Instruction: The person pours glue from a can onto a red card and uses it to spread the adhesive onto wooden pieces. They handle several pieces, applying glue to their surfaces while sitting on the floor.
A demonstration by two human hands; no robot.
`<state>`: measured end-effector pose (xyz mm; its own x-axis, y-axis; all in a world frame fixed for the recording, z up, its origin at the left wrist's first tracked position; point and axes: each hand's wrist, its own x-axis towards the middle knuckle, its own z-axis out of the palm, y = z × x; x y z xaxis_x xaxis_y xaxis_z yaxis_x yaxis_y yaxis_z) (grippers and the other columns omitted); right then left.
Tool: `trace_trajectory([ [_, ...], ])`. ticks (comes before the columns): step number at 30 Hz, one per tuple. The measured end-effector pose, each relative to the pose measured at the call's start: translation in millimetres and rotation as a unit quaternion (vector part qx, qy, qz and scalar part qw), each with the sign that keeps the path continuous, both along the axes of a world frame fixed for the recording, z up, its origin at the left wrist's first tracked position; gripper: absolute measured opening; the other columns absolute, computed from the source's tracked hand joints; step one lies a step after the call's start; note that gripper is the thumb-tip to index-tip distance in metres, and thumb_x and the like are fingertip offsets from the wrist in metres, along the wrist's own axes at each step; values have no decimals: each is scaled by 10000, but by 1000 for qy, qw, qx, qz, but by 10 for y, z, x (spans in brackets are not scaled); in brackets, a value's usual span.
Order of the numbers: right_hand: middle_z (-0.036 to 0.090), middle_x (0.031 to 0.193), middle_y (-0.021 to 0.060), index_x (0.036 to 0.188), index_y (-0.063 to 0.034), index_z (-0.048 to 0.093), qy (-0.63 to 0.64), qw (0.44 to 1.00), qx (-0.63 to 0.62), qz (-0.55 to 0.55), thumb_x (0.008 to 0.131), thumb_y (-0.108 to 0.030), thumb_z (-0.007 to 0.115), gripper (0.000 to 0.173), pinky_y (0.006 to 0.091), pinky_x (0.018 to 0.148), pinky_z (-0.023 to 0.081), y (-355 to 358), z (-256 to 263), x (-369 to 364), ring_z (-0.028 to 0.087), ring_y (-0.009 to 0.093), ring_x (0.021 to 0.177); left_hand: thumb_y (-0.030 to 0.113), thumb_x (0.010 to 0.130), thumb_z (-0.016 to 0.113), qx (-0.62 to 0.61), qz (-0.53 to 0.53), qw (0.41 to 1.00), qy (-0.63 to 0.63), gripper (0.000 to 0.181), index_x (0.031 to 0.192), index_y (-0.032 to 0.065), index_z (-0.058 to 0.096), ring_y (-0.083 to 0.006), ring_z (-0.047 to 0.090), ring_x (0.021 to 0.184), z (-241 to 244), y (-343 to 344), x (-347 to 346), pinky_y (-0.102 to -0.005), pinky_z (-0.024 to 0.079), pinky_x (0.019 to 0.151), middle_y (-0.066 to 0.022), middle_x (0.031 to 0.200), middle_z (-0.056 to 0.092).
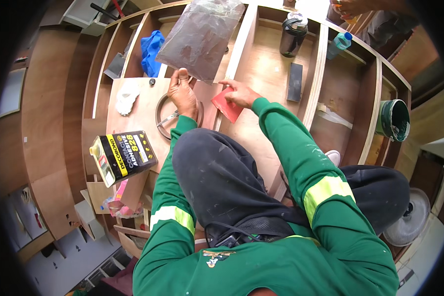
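My left hand (184, 95) grips the near edge of a thin brown laminate sheet (203, 40), thumb on top. The sheet is tilted, with a glossy, streaky face. Just to the right, my right hand (242, 95) holds a flat red spreader (227, 107) close to the sheet's near corner. Below my left hand, a coiled brown edging strip (157, 117) lies on a plywood panel (144, 122). Scissors (168, 117) rest within the coil, partly hidden by my left wrist. A Decobond contact adhesive tin (127, 157) stands left of my knee.
Wooden frame dividers (315, 74) run across the work area. Between them are a dark flask (293, 37), a black block (294, 82) and a plastic bottle (339, 45). A green bucket (392, 120) sits right. White cloth (127, 97) lies left. Another person's hand (349, 7) shows at the top right.
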<state>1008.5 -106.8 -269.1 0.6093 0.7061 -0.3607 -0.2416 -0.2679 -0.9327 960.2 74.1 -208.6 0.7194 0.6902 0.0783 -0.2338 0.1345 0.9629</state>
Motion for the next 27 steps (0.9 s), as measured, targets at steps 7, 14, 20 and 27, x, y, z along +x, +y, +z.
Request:
trace_trajectory([
  [7, 644, 1185, 166, 1516, -151, 462, 17, 1000, 14, -21, 736, -216, 638, 802, 342, 997, 474, -4, -111, -209, 622, 281, 1105, 238, 984, 687, -19, 0, 1000, 16, 239, 1119, 43, 699, -110, 596, 839, -37, 65, -42, -337, 597, 790, 7, 929, 633],
  [14, 651, 1148, 158, 1549, -187, 416, 41, 999, 23, -21, 767, -209, 630, 811, 353, 989, 474, -42, -81, -318, 617, 275, 1100, 250, 984, 687, 8, 4, 1000, 19, 249, 1118, 40, 692, -116, 606, 865, -29, -60, -42, -340, 597, 811, 9, 948, 634],
  [20, 637, 1038, 116, 1554, -168, 409, 63, 997, 36, -14, 777, -153, 625, 806, 322, 889, 500, -95, 0, -349, 624, 209, 956, 214, 987, 683, 26, -3, 999, 31, 220, 1095, 23, 685, -126, 621, 915, -115, -228, -129, -356, 609, 855, -4, 976, 638],
  [27, 635, 910, 68, 1578, -155, 379, 75, 994, 65, -43, 781, -130, 629, 835, 280, 803, 500, -189, -63, -462, 605, 150, 839, 204, 984, 686, 28, -1, 999, 36, 211, 1083, 17, 682, -129, 626, 921, -291, -261, -197, -366, 607, 869, -9, 987, 656],
])
